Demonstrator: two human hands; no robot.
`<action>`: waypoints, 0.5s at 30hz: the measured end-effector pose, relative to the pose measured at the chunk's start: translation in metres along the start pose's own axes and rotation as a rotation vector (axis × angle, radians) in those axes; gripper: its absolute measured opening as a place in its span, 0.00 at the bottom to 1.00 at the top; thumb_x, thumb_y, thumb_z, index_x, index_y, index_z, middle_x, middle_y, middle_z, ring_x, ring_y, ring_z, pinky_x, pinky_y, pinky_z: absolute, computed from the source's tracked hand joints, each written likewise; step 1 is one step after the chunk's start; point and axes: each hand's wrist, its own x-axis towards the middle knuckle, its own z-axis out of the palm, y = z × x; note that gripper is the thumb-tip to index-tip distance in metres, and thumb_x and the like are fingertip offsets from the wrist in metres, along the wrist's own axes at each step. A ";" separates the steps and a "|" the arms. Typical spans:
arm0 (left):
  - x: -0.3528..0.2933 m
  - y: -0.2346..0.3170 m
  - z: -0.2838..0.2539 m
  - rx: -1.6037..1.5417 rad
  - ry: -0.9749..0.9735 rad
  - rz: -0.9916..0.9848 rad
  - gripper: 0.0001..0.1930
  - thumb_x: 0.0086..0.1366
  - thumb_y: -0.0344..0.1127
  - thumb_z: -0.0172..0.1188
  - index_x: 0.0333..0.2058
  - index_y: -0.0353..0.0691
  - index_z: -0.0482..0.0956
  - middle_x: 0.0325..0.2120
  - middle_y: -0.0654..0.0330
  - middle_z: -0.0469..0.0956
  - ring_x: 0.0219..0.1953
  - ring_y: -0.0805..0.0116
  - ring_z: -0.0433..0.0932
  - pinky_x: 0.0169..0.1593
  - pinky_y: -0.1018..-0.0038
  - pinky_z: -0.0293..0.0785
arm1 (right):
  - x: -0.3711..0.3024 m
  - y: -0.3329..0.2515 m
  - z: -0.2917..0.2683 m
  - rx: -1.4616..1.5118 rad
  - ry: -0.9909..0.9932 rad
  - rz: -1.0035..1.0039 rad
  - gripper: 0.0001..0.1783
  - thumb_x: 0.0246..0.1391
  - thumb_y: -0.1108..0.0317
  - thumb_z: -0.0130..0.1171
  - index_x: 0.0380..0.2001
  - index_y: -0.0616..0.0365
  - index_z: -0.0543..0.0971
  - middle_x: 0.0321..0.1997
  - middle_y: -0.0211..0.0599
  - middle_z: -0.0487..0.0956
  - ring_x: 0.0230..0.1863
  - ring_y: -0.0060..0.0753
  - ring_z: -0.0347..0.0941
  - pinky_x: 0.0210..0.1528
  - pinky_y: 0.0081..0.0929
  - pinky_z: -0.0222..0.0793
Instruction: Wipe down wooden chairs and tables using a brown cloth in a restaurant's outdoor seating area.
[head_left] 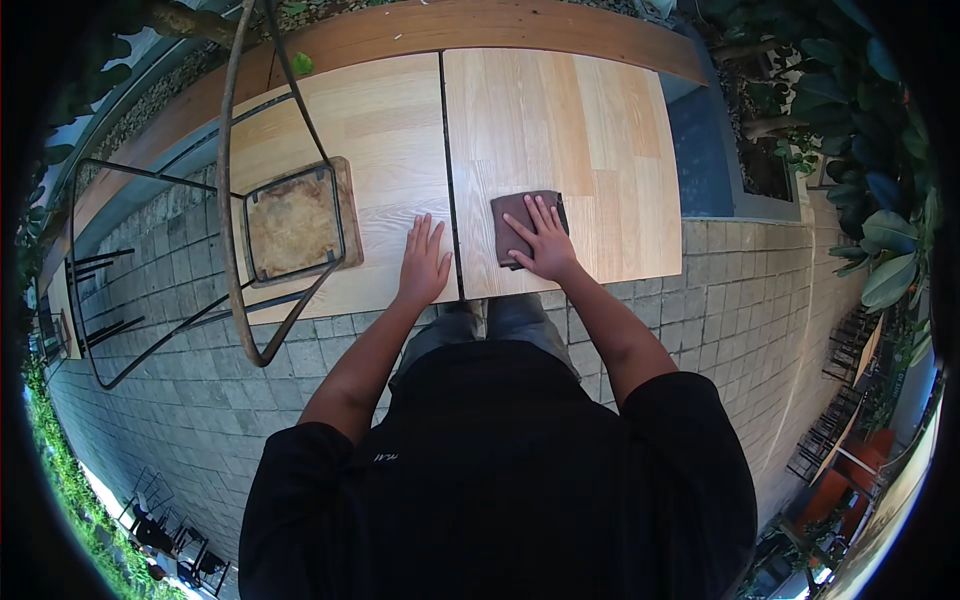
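Note:
Under my right hand (545, 243) lies a folded dark brown cloth (508, 222), pressed flat on the right-hand wooden table (620, 215). The fingers of that hand are spread over it, and the palm rests at its near right part. My left hand (426, 262) lies flat, fingers stretched out, on the near right corner of the left-hand wooden table (390, 130). It holds nothing. A narrow dark gap separates the two tabletops, just right of my left hand.
An upturned stool with a worn square seat (292, 228) and dark metal legs sits on the left table, its legs reaching outward. A wooden bench ledge (400, 32) runs behind the tables. Grey paving (720, 300) surrounds them; leafy plants (885, 250) stand at the right.

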 end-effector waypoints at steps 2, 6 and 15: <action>0.005 0.003 -0.001 -0.010 -0.025 -0.007 0.34 0.74 0.39 0.59 0.74 0.34 0.64 0.78 0.37 0.56 0.82 0.35 0.49 0.81 0.43 0.47 | 0.032 0.016 0.001 -0.011 0.059 0.031 0.45 0.67 0.35 0.58 0.83 0.28 0.60 0.88 0.58 0.45 0.88 0.66 0.38 0.84 0.67 0.40; 0.014 0.007 -0.004 0.084 -0.063 -0.015 0.36 0.72 0.38 0.60 0.75 0.33 0.63 0.78 0.36 0.55 0.81 0.35 0.50 0.81 0.43 0.47 | 0.100 0.007 0.009 -0.072 0.121 0.176 0.44 0.69 0.35 0.53 0.83 0.26 0.56 0.88 0.61 0.43 0.87 0.70 0.37 0.83 0.71 0.36; 0.039 0.006 0.008 0.039 0.035 -0.016 0.34 0.72 0.33 0.58 0.73 0.28 0.64 0.76 0.36 0.59 0.80 0.34 0.53 0.81 0.46 0.50 | 0.090 -0.063 0.021 0.062 0.042 -0.051 0.44 0.66 0.34 0.57 0.82 0.28 0.61 0.89 0.57 0.44 0.88 0.65 0.35 0.84 0.68 0.33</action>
